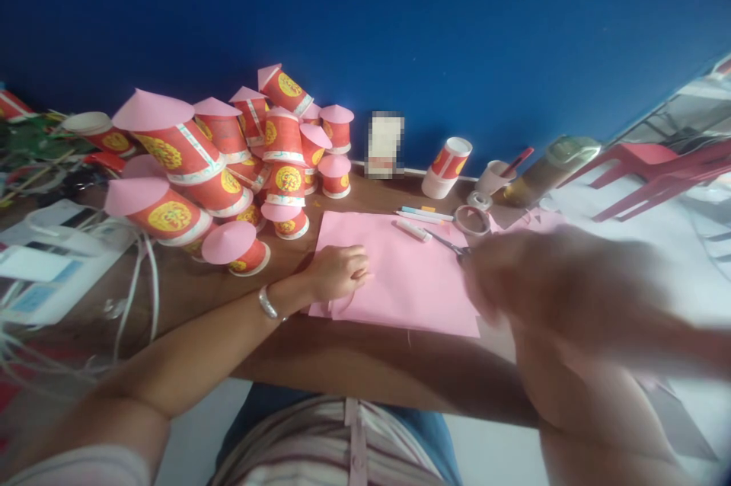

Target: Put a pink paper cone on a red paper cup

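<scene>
Left hand (338,271) is balled atop pink paper (419,280); blurred right hand (563,284), can't tell.

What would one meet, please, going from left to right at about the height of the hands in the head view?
White looped cable, frontmost tilted red paper cup with pink cone top, bare left hand over pink paper sheets, white cylindrical stick, metal scissors, blurred bare right hand.

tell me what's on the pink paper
The left hand, a white tube and scissors, with pens and tape at the far edge. Anything beneath that hand is covered.
</scene>
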Demonstrator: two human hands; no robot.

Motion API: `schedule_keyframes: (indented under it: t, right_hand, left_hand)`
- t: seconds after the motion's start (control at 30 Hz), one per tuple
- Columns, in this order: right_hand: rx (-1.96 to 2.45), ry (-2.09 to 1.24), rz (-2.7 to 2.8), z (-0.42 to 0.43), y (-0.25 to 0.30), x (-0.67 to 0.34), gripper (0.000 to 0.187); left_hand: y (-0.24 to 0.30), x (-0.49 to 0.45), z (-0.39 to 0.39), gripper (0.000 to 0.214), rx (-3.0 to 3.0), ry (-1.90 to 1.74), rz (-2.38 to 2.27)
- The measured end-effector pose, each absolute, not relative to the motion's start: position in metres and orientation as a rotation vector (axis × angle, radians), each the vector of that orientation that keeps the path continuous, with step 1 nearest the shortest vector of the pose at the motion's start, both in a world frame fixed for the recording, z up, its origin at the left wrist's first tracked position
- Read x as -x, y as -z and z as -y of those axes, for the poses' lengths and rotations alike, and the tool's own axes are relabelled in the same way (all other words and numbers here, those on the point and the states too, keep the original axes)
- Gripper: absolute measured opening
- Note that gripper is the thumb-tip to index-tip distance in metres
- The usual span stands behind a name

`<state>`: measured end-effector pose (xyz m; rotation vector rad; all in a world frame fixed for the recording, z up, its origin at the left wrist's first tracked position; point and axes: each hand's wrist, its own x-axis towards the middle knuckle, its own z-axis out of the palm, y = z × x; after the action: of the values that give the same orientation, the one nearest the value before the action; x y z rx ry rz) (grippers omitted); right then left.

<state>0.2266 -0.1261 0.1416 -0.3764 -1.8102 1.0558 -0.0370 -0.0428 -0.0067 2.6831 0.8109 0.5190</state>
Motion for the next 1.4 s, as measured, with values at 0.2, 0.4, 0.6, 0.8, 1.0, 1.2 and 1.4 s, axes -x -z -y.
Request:
schedule_keyframes:
  t: [0.2,0.4,0.6,0.8,1.0,1.2,1.4]
  right_hand:
    - [1.908,0.008,2.245,0.062,-0.079,-0.223,0.035]
    - [2.149,0.247,2.403,0.046,-0.036,-0.23,0.042]
    - [2.084,0.281,2.386,0.049,-0.025,-0.231,0.042]
    - [1.869,0.3,2.345,0.058,-0.014,-0.225,0.034]
    - [1.881,0.311,2.228,0.055,-0.015,-0.235,0.038]
    - [2.251,0.3,2.048,0.044,-0.038,-0.269,0.036]
    - [2.463,0.208,2.095,0.046,-0.046,-0.296,0.034]
  left_hand:
    - [0.005,0.036,0.044,0.031,-2.717,-0.512,-0.835]
    - [0.005,0.037,0.044,0.035,-2.718,-0.499,-0.831]
    - [0.004,0.038,0.043,0.037,-2.696,-0.536,-0.791]
    - [0.0,0.042,0.041,0.036,-2.61,-0.663,-0.851]
    - [0.0,0.046,0.034,0.033,-2.588,-0.664,-0.917]
    - [-0.002,0.044,0.036,0.033,-2.664,-0.625,-0.926]
    - [0.003,0.044,0.034,0.031,-2.663,-0.63,-0.923]
